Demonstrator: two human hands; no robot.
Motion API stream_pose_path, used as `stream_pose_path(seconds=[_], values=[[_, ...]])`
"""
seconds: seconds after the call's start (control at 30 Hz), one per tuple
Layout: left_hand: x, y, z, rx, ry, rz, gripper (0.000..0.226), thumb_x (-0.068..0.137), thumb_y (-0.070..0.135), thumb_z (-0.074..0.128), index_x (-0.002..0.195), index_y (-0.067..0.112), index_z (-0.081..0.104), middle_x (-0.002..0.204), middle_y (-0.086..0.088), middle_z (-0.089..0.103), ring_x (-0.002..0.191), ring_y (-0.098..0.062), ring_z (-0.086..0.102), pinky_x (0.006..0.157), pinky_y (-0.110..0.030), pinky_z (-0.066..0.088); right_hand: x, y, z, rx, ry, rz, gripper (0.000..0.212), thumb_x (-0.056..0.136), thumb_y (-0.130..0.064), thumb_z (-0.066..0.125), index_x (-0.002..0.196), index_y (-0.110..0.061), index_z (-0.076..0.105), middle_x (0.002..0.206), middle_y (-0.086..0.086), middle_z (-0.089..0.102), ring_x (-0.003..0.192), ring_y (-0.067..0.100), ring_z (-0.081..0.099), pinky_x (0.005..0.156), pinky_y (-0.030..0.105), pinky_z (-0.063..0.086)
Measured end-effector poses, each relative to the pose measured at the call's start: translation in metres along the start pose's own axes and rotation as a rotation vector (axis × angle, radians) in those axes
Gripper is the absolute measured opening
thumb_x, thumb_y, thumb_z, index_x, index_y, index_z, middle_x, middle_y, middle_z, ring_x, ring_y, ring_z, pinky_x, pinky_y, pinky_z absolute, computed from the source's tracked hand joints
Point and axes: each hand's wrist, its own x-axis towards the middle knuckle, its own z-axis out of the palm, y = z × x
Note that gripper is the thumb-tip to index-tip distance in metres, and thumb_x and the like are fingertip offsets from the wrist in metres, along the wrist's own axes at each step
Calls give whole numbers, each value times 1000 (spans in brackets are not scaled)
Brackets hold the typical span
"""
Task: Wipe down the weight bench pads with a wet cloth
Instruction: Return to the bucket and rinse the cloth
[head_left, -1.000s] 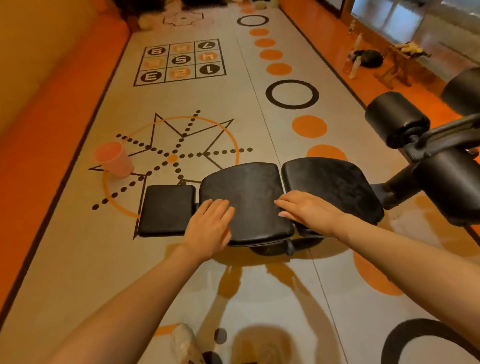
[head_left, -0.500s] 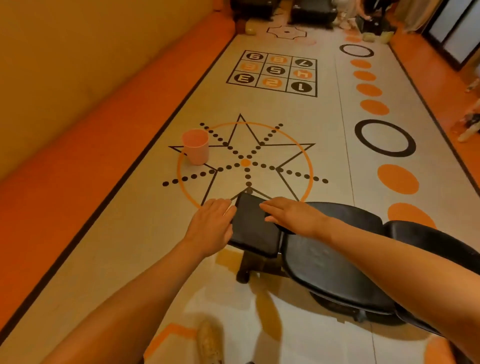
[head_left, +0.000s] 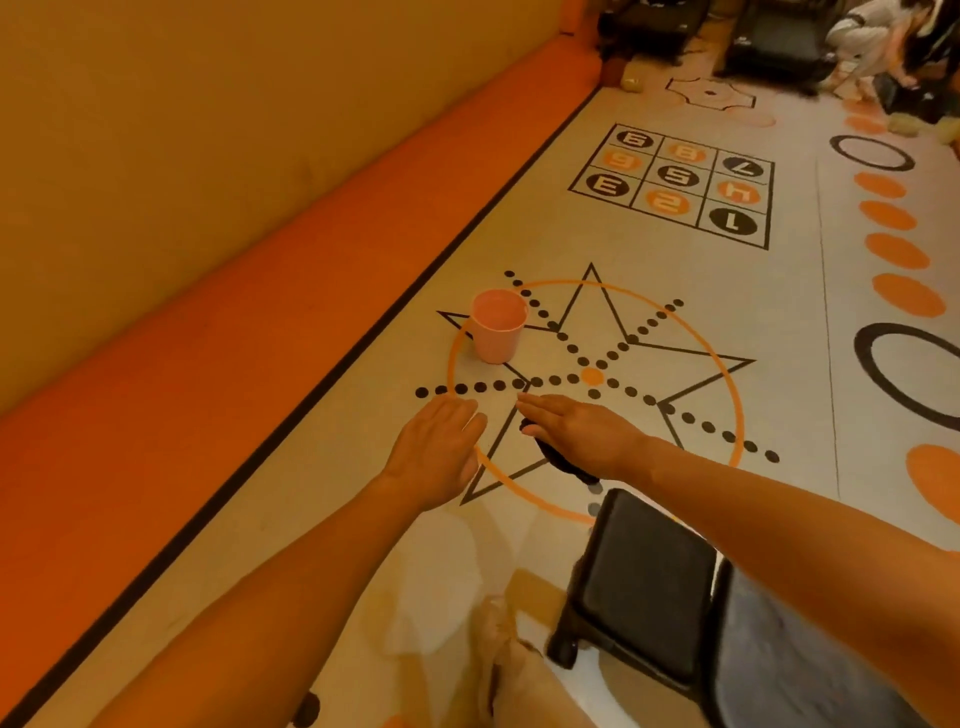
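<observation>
Pink cup (head_left: 497, 325) stood on the floor at frame centre; contents cannot be told.
Left hand (head_left: 436, 457) is spread flat, empty; right hand (head_left: 582, 434) is flattened over something dark.

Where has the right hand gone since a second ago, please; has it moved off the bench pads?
Yes: the right hand has left the bench pad and now reaches past its end toward the pink cup.

Both hands came off the black padded weight bench (head_left: 644, 577): a second earlier they lay flat on its middle pads, and half a second earlier they were at its small end pad. The left hand (head_left: 436, 457) and right hand (head_left: 582, 434), palms down with fingers straight, were held out over the printed star on the pale floor (head_left: 363, 519), closer to the pink plastic cup (head_left: 497, 325). The view had swung left, so only the end pad and part of the next remained in sight at the lower right.
</observation>
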Motion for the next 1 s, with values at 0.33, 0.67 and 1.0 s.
stream_pose_path(seconds=[0.33, 0.67, 1.0], values=[[158, -135, 42, 29, -61, -67, 41, 98, 33, 49, 135, 14, 47, 137, -6, 50, 128, -23, 45, 112, -34, 28, 210, 102, -19, -45, 14, -92, 43, 105, -37, 29, 134, -14, 49, 129, 5, 57, 111, 23, 56, 80, 27, 43], [340, -223, 87, -18, -135, -137, 35, 75, 36, 78, 103, 17, 70, 105, -4, 70, 99, -22, 65, 100, -35, 46, 361, 235, -30, -183, -62, -48, 55, 94, -19, 62, 144, -18, 40, 137, 2, 51, 114, 25, 57, 91, 33, 50], [499, -282, 190, -261, -184, -78, 37, 96, 29, 54, 130, 15, 53, 135, -5, 53, 128, -23, 47, 116, -32, 22, 476, 366, -6, -39, -135, 135, 48, 94, -26, 62, 138, -13, 49, 125, 7, 61, 103, 26, 62, 85, 31, 49]])
